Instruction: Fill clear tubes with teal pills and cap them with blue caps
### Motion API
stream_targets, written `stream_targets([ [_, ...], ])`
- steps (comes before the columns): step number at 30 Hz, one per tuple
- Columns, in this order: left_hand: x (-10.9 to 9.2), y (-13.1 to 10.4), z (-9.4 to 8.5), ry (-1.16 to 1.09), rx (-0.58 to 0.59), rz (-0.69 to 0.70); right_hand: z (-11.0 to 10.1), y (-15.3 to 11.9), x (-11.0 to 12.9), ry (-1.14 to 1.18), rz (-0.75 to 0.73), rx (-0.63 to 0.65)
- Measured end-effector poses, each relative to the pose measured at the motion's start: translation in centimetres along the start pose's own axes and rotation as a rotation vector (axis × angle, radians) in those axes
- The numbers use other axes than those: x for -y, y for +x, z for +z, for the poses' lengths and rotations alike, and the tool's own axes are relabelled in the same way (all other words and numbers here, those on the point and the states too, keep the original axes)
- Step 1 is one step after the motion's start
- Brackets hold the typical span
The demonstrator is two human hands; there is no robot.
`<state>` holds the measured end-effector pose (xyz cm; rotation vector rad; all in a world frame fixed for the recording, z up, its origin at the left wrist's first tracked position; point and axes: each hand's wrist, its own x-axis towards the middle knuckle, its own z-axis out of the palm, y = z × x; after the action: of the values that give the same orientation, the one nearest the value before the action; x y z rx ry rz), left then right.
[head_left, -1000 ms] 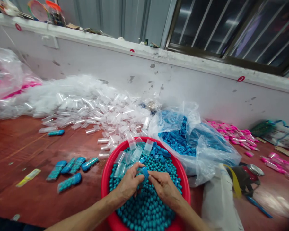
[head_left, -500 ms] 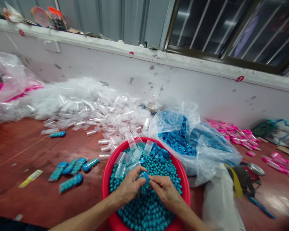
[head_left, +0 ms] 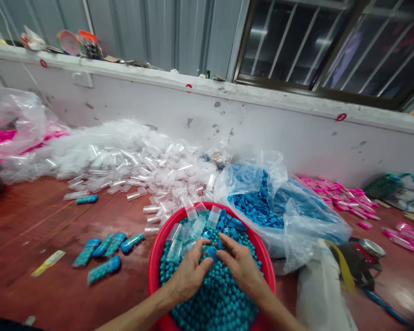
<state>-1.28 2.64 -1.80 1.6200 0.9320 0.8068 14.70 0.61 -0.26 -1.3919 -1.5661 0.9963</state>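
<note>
A red basin [head_left: 154,271] full of teal beads [head_left: 207,303] stands in front of me, with both my hands over it. My left hand [head_left: 189,273] has its thumb and forefinger closed at a blue cap [head_left: 211,252]; the part below the cap is hidden by the fingers. Just right of that cap, my right hand [head_left: 241,264] is open, thumb and forefinger spread. Whether its fingertips touch the cap, I cannot tell. Clear plastic tubes [head_left: 174,248] and loose blue caps [head_left: 237,224] lie on the beads at the basin's far side.
Several bead-filled tubes with blue caps [head_left: 104,269] lie on the red table [head_left: 124,303]. Behind are a heap of clear tubes [head_left: 124,156] and a plastic bag of blue caps [head_left: 258,197]. Pink pieces [head_left: 338,195] and a white sack [head_left: 319,289] are on the right.
My right hand's fingers have opened away from the pinch at the blue cap. The left hand keeps near the same spot. The view has tilted slightly upward.
</note>
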Motion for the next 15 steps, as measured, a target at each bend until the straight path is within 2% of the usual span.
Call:
stream_targets([
  [3, 0.2, 0.1, 0.3, -0.100, -0.072, 0.007, 1.2, -1.0, 0.4, -0.222, -0.114, 0.143],
  [6, -0.1, 0.2, 0.5, -0.208, -0.077, -0.005, 2.4, -1.4, 0.2, -0.375, -0.118, 0.160],
  [9, -1.0, 0.1, 0.8, -0.287, -0.058, -0.029, 3.4, -1.4, 0.0, -0.490, -0.149, 0.033],
  [13, -2.1, -0.2, 1.1, -0.320, -0.074, -0.132, 4.7, -1.8, -0.8, -0.623, -0.285, -0.168],
  [15, -2.3, -0.3, 1.3, -0.297, -0.091, -0.132, 5.2, -2.1, -1.5, -0.692, -0.338, -0.259],
])
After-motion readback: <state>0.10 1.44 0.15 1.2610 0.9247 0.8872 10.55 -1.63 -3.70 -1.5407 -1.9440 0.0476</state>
